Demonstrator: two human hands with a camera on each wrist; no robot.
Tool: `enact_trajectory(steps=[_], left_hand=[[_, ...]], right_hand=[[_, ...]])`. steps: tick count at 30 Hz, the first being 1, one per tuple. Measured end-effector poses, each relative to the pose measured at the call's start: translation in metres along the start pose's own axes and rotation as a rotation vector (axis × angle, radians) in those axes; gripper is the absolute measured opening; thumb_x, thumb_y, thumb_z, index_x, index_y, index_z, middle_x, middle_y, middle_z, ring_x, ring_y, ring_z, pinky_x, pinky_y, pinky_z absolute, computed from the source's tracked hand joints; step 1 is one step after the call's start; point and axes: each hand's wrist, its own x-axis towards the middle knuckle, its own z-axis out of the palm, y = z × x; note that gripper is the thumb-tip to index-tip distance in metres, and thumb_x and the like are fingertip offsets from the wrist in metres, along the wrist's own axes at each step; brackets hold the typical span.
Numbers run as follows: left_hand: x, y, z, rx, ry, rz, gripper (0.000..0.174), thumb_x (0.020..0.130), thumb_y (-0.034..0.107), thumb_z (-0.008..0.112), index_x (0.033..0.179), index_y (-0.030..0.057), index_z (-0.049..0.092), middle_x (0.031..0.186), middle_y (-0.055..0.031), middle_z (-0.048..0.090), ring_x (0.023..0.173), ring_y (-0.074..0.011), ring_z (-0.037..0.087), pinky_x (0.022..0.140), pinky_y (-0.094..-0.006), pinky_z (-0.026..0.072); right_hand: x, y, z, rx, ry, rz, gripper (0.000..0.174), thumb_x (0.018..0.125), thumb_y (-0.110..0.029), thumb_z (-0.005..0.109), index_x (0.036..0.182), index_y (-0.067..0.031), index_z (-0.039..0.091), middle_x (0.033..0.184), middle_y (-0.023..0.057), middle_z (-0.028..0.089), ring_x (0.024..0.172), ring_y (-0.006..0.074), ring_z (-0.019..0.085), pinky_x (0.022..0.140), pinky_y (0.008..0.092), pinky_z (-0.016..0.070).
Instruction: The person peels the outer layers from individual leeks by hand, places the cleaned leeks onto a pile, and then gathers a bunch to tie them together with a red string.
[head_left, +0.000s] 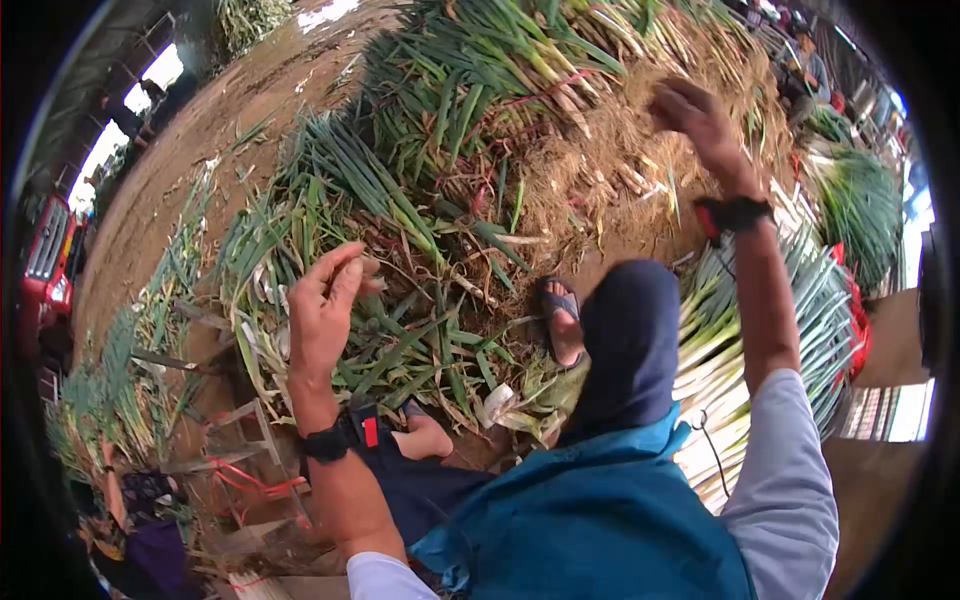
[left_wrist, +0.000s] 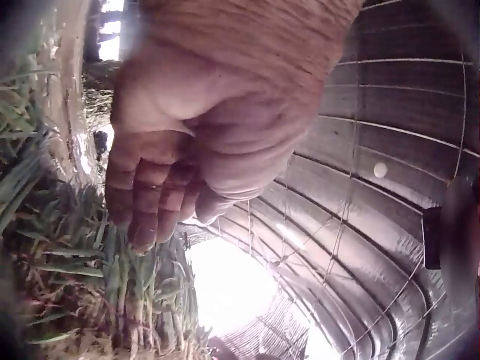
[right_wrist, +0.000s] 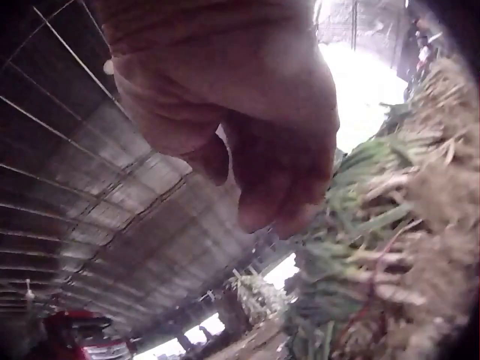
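In the head view the left hand [head_left: 325, 305] is raised over loose green onion leaves [head_left: 400, 350], thumb near its fingers, with nothing seen between them. The right hand [head_left: 695, 120] is up beside the big pile of green onions [head_left: 480, 110], in front of its roots and soil. In the left wrist view the left hand [left_wrist: 202, 127] has fingers loosely bent and empty. The right wrist view has the right hand [right_wrist: 240, 127] with fingers bent downward and a gap between thumb and fingers; no object shows in it.
Trimmed white-stemmed onions [head_left: 720, 350] lie at the person's right side. A wooden frame [head_left: 250, 430] with red string stands at the lower left. A red vehicle [head_left: 50, 260] is at the far left. Other people are at the left and upper right edges.
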Motion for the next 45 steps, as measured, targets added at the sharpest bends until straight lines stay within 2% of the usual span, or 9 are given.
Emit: enact_trajectory(steps=[8, 14, 18, 21, 28, 31, 34, 42, 45], left_hand=[[-0.007, -0.079, -0.027, -0.087, 0.219, -0.202, 0.025, 0.098, 0.015, 0.053, 0.114, -0.0036, 0.061, 0.091, -0.0088, 0.068, 0.079, -0.0151, 0.065, 0.074, -0.0279, 0.0523], [-0.034, -0.081, -0.048, 0.128, 0.238, -0.342, 0.023, 0.096, 0.01, 0.057, 0.114, -0.0034, 0.062, 0.09, -0.0111, 0.069, 0.08, -0.0155, 0.067, 0.074, -0.0278, 0.0526], [-0.025, -0.082, -0.049, 0.107, 0.204, -0.37, 0.023, 0.096, 0.01, 0.057, 0.115, -0.0015, 0.062, 0.089, -0.0104, 0.07, 0.08, -0.015, 0.067, 0.074, -0.0274, 0.0526], [-0.023, -0.086, -0.043, 0.149, 0.201, -0.298, 0.023, 0.095, 0.011, 0.059, 0.114, -0.0009, 0.062, 0.087, -0.0091, 0.07, 0.08, -0.0134, 0.066, 0.073, -0.0274, 0.0525], [-0.03, -0.09, -0.012, 0.291, 0.16, -0.14, 0.024, 0.094, 0.015, 0.062, 0.112, -0.0008, 0.063, 0.088, -0.0125, 0.069, 0.079, -0.018, 0.066, 0.072, -0.0306, 0.0519], [-0.018, -0.108, 0.002, -0.038, 0.151, -0.231, 0.025, 0.096, 0.021, 0.06, 0.108, -0.0007, 0.066, 0.087, -0.0076, 0.07, 0.078, -0.0122, 0.063, 0.072, -0.0266, 0.0507], [0.004, -0.094, 0.013, -0.655, 0.048, -0.362, 0.046, 0.095, 0.038, 0.061, 0.126, 0.0061, 0.052, 0.107, -0.0071, 0.065, 0.089, -0.0152, 0.063, 0.081, -0.028, 0.051], [-0.009, -0.071, 0.068, -0.787, 0.62, -0.206, 0.026, 0.1, 0.029, 0.05, 0.104, 0.0042, 0.054, 0.069, 0.0009, 0.051, 0.053, -0.0073, 0.047, 0.046, -0.0244, 0.0391], [-0.015, -0.085, 0.065, -0.459, 0.652, -0.024, 0.027, 0.1, 0.03, 0.053, 0.107, 0.0044, 0.056, 0.081, 0.0004, 0.053, 0.059, -0.0082, 0.049, 0.047, -0.0255, 0.0404]], right_hand=[[-0.006, 0.264, 0.333, -0.331, -0.451, 0.127, 0.045, 0.086, -0.03, 0.066, 0.116, 0.0031, 0.058, 0.09, 0.0199, 0.066, 0.079, 0.0338, 0.063, 0.071, 0.045, 0.0513], [-0.157, 0.383, 0.41, -0.621, -0.543, 0.613, 0.058, 0.079, -0.036, 0.073, 0.122, 0.0011, 0.058, 0.111, 0.026, 0.061, 0.106, 0.0413, 0.058, 0.086, 0.0513, 0.0483], [-0.18, 0.433, 0.442, -0.79, -1.011, 0.331, 0.058, 0.079, -0.034, 0.071, 0.122, 0.0023, 0.057, 0.107, 0.0224, 0.064, 0.101, 0.0403, 0.062, 0.085, 0.0492, 0.0488], [-0.132, 0.292, 0.429, 0.135, -0.895, 0.698, 0.05, 0.081, -0.027, 0.069, 0.119, 0.0048, 0.06, 0.099, 0.0111, 0.066, 0.089, 0.0194, 0.062, 0.08, 0.0365, 0.0504], [-0.042, 0.112, 0.372, 0.324, -0.616, 0.327, 0.039, 0.088, -0.025, 0.065, 0.117, 0.0009, 0.062, 0.086, 0.0019, 0.061, 0.072, 0.009, 0.054, 0.061, 0.0251, 0.0447], [-0.059, 0.069, 0.339, 0.73, -0.676, 0.392, 0.038, 0.091, -0.019, 0.062, 0.123, 0.0003, 0.058, 0.095, 0.0017, 0.061, 0.075, 0.0103, 0.056, 0.067, 0.0263, 0.0477], [-0.094, -0.026, 0.308, 0.288, -0.699, 0.154, 0.039, 0.092, -0.014, 0.061, 0.126, 0.0012, 0.054, 0.101, 0.0048, 0.066, 0.075, 0.0121, 0.058, 0.068, 0.0291, 0.0513], [-0.117, 0.015, 0.311, 0.027, -0.874, -0.331, 0.035, 0.092, -0.024, 0.066, 0.12, -0.0032, 0.059, 0.072, 0.0084, 0.06, 0.065, 0.0113, 0.057, 0.06, 0.0314, 0.0491], [-0.062, -0.037, 0.316, 0.381, -0.702, 0.267, 0.064, 0.089, -0.049, 0.066, 0.121, 0.0062, 0.056, 0.089, 0.0053, 0.065, 0.078, 0.0144, 0.063, 0.063, 0.028, 0.0517]])
